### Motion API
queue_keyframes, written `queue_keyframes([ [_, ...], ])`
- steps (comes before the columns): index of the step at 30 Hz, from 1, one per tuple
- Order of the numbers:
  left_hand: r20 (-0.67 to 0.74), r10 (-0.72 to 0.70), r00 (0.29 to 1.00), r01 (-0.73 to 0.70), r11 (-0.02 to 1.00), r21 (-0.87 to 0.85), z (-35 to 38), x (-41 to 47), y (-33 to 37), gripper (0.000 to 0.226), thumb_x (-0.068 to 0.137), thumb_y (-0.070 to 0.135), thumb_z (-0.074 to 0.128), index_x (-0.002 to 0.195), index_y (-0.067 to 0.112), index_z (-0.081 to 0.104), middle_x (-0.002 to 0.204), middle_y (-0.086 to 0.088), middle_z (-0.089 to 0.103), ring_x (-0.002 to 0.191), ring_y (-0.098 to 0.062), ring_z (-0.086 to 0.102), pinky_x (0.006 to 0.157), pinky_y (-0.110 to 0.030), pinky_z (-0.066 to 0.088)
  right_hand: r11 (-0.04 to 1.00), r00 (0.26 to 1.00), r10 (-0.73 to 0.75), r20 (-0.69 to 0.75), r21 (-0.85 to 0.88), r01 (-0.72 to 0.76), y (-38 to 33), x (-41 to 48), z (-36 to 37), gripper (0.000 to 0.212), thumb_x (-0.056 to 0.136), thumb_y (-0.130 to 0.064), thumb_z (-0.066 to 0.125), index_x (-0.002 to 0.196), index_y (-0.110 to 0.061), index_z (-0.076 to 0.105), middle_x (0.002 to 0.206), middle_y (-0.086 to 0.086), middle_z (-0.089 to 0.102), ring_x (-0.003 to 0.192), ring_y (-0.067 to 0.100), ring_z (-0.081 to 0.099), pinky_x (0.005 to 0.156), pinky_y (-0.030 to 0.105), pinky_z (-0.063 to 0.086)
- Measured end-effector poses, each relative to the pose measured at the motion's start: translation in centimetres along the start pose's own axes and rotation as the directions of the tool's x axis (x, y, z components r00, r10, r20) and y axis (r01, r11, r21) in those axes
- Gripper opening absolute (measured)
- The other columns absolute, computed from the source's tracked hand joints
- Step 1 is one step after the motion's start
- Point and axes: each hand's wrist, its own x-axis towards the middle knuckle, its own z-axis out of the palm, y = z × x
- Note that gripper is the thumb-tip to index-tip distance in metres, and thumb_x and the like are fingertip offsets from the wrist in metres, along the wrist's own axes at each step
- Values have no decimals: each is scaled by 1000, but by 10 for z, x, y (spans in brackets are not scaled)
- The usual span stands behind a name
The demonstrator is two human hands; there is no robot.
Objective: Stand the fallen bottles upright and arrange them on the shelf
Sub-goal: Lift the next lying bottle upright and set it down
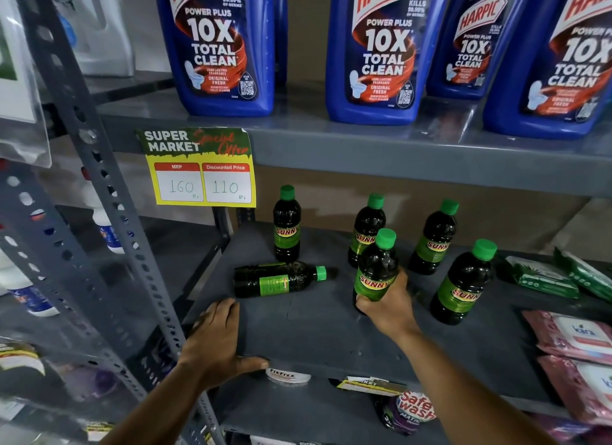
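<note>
Several dark bottles with green caps and green "Sunny" labels are on the grey shelf (314, 332). One fallen bottle (278, 279) lies on its side at the left, cap pointing right. My right hand (387, 307) grips the lower part of an upright bottle (376, 272) in the middle. Other bottles stand upright: one at the back left (286, 226), one behind the held bottle (366, 222), one at the back right (433, 239) and one at the front right (463, 284). My left hand (215, 342) rests flat on the shelf's front left edge, fingers spread, holding nothing.
Big blue Harpic bottles (225, 47) fill the upper shelf. A yellow price tag (202, 169) hangs from its edge. Green packets (543, 277) and pink wipe packs (576, 342) lie at the right. A slotted metal upright (109, 193) runs down the left side.
</note>
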Motion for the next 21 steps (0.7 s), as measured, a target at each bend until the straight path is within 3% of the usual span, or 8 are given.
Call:
queue_keyframes([
  [7,-17,18,1000,-18,1000,-3,5,1,-1,143,49,104,19,150,6,-8,160,-13,-11,146,-27,-11,117,-42,-3,999,999,-5,32,-38,6,6,3,0,84,56,-20,79,126,-17,33,102,-2,62,93,15,64,67,25,48],
  [10,-10,19,1000,-19,1000,6,3,0,2,142,50,103,19,150,6,-10,160,-13,-12,146,-26,-11,117,-41,-2,998,997,-51,52,34,49,4,-4,-3,96,59,-18,84,136,-18,28,115,-10,57,110,16,59,82,26,47],
  [12,-14,21,1000,-21,1000,9,3,0,3,143,49,104,18,150,6,-9,160,-13,-11,146,-27,-10,117,-41,-2,986,980,-166,-106,-43,162,0,-21,-5,110,59,-30,88,145,-15,21,134,-6,44,128,14,41,104,31,35],
  [14,-37,26,999,-27,1000,-2,3,0,3,144,47,104,16,150,5,-4,161,-14,-6,146,-28,-7,117,-41,1,897,861,-423,-282,-266,354,-3,-46,3,99,60,-51,80,136,-7,33,133,6,40,128,21,34,108,34,27],
  [15,-48,31,998,-31,999,-4,4,0,4,144,47,104,15,150,5,-1,161,-15,-3,147,-29,-5,117,-41,1,823,799,-548,-247,-331,462,-6,-57,11,86,62,-55,74,129,-10,42,127,5,42,122,20,38,106,34,27],
  [17,-73,42,996,-43,999,-12,6,1,2,144,49,104,16,150,2,6,160,-17,4,147,-31,1,116,-42,3,712,751,-660,10,-308,631,-14,-70,36,61,71,-47,71,121,-19,51,118,-1,47,113,17,48,102,32,37],
  [19,-77,56,995,-58,998,-24,7,3,1,143,51,104,19,150,0,10,159,-18,8,146,-32,4,115,-42,3,805,836,-500,228,-234,545,-29,-64,58,60,79,-37,68,133,-21,46,129,1,44,119,19,48,103,36,41],
  [21,-63,58,996,-60,998,-30,8,1,3,142,53,104,22,150,1,4,160,-17,3,147,-30,-2,115,-40,-1,886,906,-319,279,-251,389,-42,-44,74,70,85,-25,63,146,-20,29,149,12,26,137,28,32,113,37,31],
])
